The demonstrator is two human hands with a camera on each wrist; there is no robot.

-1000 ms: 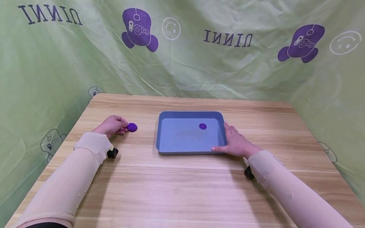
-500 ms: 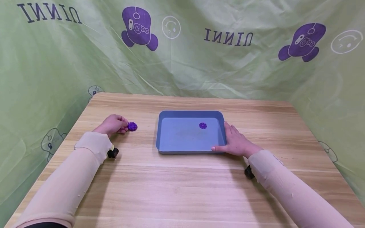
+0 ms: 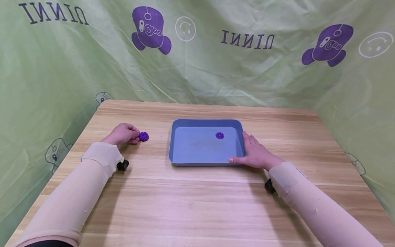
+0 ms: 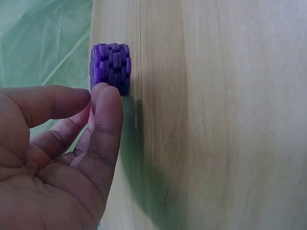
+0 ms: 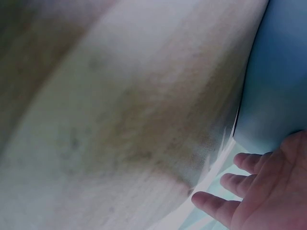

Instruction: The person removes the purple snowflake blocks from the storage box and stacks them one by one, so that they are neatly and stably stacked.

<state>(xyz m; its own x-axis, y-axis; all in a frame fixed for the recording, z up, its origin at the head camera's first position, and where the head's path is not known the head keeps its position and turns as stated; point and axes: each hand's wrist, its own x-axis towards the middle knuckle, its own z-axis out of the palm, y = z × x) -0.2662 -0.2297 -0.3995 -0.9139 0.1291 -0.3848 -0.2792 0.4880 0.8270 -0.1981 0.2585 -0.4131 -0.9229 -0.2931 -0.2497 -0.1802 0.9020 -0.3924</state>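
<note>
In the head view, my left hand (image 3: 124,133) is at the left of the table with fingertips at the near edge of a small stack of purple flower-shaped discs (image 3: 144,136). The left wrist view shows the thumb and fingers brought together in a pinch at the edge of that disc stack (image 4: 111,64), partly covering it. A blue-grey rectangular tray (image 3: 197,163) lies mid-table, holding a single purple flower-shaped disc (image 3: 219,136). My right hand (image 3: 257,154) rests against the tray's right front corner, thumb along the front rim. Its extended fingers (image 5: 216,206) appear beside the tray wall in the right wrist view.
A light wooden table (image 3: 191,206) carries everything. Green printed cloth (image 3: 197,68) hangs behind it and along both sides. Black wrist devices (image 3: 122,165) sit under both beige-sleeved forearms, close over the tabletop.
</note>
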